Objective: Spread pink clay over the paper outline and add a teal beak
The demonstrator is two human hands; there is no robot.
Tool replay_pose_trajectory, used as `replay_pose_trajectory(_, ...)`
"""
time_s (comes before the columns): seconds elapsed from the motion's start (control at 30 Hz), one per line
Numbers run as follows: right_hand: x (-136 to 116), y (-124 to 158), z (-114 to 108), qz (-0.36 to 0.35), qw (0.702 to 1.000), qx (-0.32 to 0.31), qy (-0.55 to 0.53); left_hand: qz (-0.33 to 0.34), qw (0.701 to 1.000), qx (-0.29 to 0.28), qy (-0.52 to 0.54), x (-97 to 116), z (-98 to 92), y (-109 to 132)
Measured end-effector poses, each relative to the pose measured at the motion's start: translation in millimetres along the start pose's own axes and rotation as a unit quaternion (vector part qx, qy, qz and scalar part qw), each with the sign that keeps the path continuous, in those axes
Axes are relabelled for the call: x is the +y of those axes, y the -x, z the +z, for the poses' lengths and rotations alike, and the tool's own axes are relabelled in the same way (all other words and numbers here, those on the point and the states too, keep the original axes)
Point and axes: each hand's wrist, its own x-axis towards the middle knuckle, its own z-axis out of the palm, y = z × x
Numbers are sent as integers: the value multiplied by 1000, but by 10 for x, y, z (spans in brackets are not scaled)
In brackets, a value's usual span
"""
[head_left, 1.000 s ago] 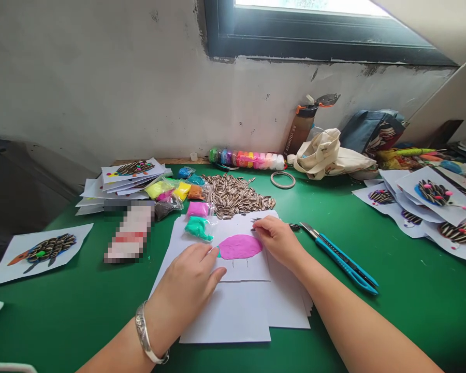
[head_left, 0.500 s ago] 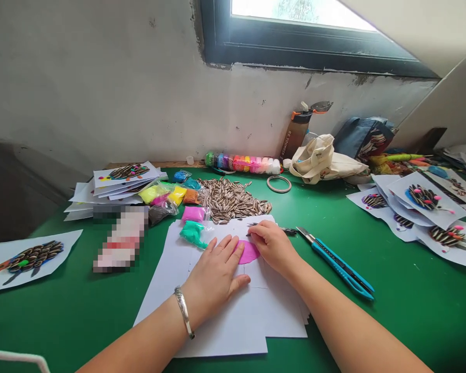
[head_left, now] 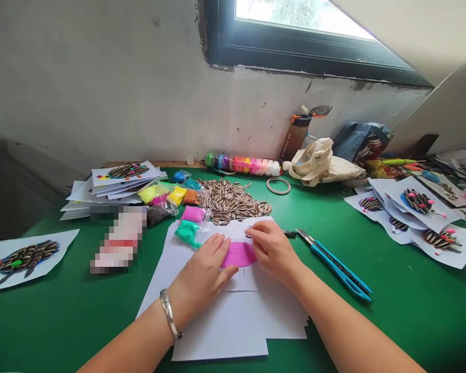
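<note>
A flat oval of pink modelling clay (head_left: 238, 254) lies on a stack of white paper (head_left: 221, 331). My left hand (head_left: 204, 267), with a silver bracelet at the wrist, rests at the clay's left end, its fingers stretched out and the thumb apart along the lower edge. At the clay's right end is my right hand (head_left: 274, 251), fingers bent and closed against the rim; the thumb is partly hidden. A bag of green clay (head_left: 187, 233) lies on the paper's upper left. Beyond the paper spreads a heap of striped sunflower seeds (head_left: 235, 202).
A blue utility knife (head_left: 339, 269) lies right of the paper, blade out. Small clay bags (head_left: 177, 195) and a stack of seed pictures (head_left: 120, 178) are at left. More seed pictures (head_left: 419, 202) lie at right. A tape roll (head_left: 278, 186), cloth bag (head_left: 314, 163) and bottle (head_left: 295, 137) stand behind.
My left hand has slid left and down off the clay, uncovering most of the pink oval. My right hand stays at its right end, the index finger slightly straighter.
</note>
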Motion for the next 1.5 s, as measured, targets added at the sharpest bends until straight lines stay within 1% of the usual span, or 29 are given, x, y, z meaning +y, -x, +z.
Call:
replay_pose_trajectory(0.03, -46, 2, -17, -17, 1000, -8, 11, -3, 1000, -2, 1, -28, -11, -3)
replay_pose_trajectory(0.1, -140, -1, -40, -30, 997, -49, 41, -10, 1000, -9, 1, -70, -31, -13)
replay_pose_trajectory(0.17, -213, -10, -38, -32, 993, -87, 73, -16, 1000, -20, -2, -88, -49, -24)
replay_pose_trajectory(0.27, -241, -20, -4, -25, 990, -111, 86, -19, 999, -33, -5, -82, -72, -42)
replay_pose_trajectory(0.37, -171, -8, 20, -9, 994, -103, 40, -21, 999, -41, -5, -67, -96, -52)
replay_pose_trajectory(0.43, -108, 9, 16, 7, 997, -75, -2, -23, 999, -47, -6, -65, -108, -53)
replay_pose_trajectory(0.5, -79, 20, 2, 17, 998, -51, -15, -24, 998, -53, -6, -69, -112, -51)
replay_pose_trajectory(0.53, -86, 20, -6, 15, 999, -49, -9, -24, 998, -54, -5, -73, -110, -50)
replay_pose_trajectory(0.6, -142, 3, -15, 1, 997, -74, 20, -23, 998, -56, 0, -82, -101, -45)
replay_pose_trajectory(0.67, -225, -28, -12, -11, 991, -117, 57, -23, 998, -54, 7, -89, -88, -39)
replay_pose_trajectory(0.77, -300, -66, 3, -8, 987, -140, 80, -22, 999, -42, 20, -98, -73, -34)
replay_pose_trajectory(0.83, -287, -68, 1, -3, 990, -127, 67, -20, 999, -31, 29, -101, -70, -32)
replay_pose_trajectory(0.9, -246, -55, -34, 3, 995, -91, 47, -21, 999, -28, 28, -102, -71, -25)
replay_pose_trajectory(0.97, -215, -37, -115, 11, 998, -52, 36, -24, 999, -32, 19, -96, -75, -11)
replay_pose_trajectory(1.0, -214, -28, -172, 11, 998, -45, 34, -25, 999, -34, 14, -90, -78, -2)
replay_pose_trajectory(1.03, -224, -17, -236, 14, 998, -50, 36, -26, 999, -37, 9, -81, -82, 9)
replay_pose_trajectory(1.13, -304, 36, -418, 8, 994, -98, 42, -31, 998, -51, -2, -39, -104, 35)
replay_pose_trajectory(1.2, -363, 91, -480, 4, 991, -125, 52, -37, 997, -70, -9, -7, -127, 39)
replay_pose_trajectory(1.3, -406, 185, -448, -19, 984, -148, 94, -40, 996, -84, -12, 26, -155, 28)
replay_pose_trajectory(1.4, -406, 242, -343, -36, 976, -169, 135, -41, 995, -85, -12, 34, -158, 20)
replay_pose_trajectory(1.5, -402, 244, -279, -38, 972, -179, 148, -40, 996, -81, -13, 21, -131, 30)
